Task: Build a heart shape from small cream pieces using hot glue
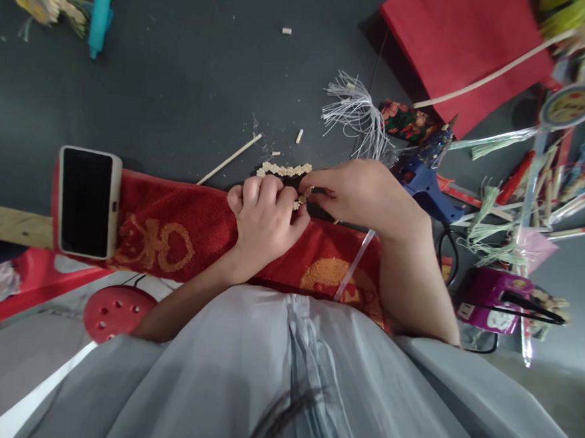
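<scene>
My left hand (267,214) is closed, its fingers curled at the front edge of the dark table. Against it my right hand (362,194) pinches with thumb and forefinger at a curved strip of small beige pieces (301,198), which both hands seem to hold. Fingers hide part of it. Just beyond the fingertips shows a knobbly cream strip (286,170) of similar small pieces; whether the two join is hidden. A thin pale stick (230,158) and short cut bits (299,136) lie past my hands. Under my forearms is a red towel (212,227).
A phone-like device (87,203) lies on the towel's left end. To the right are a blue glue gun (428,182), a white fringe bundle (357,110), a red box (465,44), a purple power block (494,300) and jumbled sticks. A turquoise tool (101,12) lies far left.
</scene>
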`<state>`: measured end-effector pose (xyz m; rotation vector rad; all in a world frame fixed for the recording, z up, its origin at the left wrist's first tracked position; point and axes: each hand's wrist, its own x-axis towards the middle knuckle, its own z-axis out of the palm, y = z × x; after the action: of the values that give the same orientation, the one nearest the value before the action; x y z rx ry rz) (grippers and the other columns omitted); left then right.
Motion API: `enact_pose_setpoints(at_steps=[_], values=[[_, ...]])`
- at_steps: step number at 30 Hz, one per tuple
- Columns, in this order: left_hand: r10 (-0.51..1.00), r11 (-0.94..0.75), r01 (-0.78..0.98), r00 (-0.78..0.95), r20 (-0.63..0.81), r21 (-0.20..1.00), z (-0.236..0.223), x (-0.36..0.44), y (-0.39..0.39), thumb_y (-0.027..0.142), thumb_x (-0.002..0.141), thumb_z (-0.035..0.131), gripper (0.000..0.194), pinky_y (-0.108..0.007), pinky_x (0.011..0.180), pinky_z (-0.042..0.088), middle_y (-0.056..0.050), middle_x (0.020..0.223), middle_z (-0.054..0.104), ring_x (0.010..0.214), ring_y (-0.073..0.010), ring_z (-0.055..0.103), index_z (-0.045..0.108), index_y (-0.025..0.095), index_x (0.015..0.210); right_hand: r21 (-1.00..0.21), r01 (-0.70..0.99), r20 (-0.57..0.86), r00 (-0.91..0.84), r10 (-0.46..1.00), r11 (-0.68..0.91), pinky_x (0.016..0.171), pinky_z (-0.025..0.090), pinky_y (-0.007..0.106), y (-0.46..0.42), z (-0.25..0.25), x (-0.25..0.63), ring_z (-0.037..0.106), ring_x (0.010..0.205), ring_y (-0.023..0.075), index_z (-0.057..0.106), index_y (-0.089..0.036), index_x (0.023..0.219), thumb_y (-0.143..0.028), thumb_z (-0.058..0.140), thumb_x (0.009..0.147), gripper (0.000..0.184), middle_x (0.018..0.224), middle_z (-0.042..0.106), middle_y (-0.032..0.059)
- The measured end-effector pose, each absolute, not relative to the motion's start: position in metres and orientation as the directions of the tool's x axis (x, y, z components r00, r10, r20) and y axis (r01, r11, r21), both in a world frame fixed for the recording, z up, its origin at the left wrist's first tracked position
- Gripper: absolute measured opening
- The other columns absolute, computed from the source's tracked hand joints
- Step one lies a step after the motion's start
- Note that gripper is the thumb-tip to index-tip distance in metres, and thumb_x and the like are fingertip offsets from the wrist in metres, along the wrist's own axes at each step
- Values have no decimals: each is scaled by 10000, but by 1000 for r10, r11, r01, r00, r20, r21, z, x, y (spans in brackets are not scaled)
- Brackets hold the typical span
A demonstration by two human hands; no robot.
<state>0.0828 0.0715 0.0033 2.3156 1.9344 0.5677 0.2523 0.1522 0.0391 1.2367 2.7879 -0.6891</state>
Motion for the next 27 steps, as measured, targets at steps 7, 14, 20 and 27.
enact_pose_setpoints(at_steps=[7,14,20,27], values=[[957,-224,943,165,241,246,2,83,73,315,874,608,139,-453,831,331,-80,877,614,928,-294,543,627,199,799,-400,703,-164,-686,709,588,599,247,307,153,34,253,563,651,184,752,-234,973,-193,492,859,287,736,716,31],[940,-263,936,195,278,233,0,81,72,323,898,596,162,-422,804,301,-65,866,621,911,-278,546,618,201,793,-461,661,-138,-712,688,592,614,279,296,155,29,255,601,712,171,746,-212,935,-163,488,858,274,820,745,30],[922,-301,934,233,310,193,-1,80,72,315,909,604,165,-414,800,288,-46,843,630,892,-256,548,608,205,786,-483,648,-132,-718,683,588,629,303,291,156,27,255,620,743,167,744,-206,908,-155,479,866,273,838,744,26],[893,-325,936,258,369,132,-2,80,73,305,889,627,158,-407,799,281,-25,810,626,875,-234,533,584,214,766,-491,640,-122,-723,680,592,622,299,298,155,26,256,611,727,168,736,-196,885,-154,474,870,266,820,734,31]])
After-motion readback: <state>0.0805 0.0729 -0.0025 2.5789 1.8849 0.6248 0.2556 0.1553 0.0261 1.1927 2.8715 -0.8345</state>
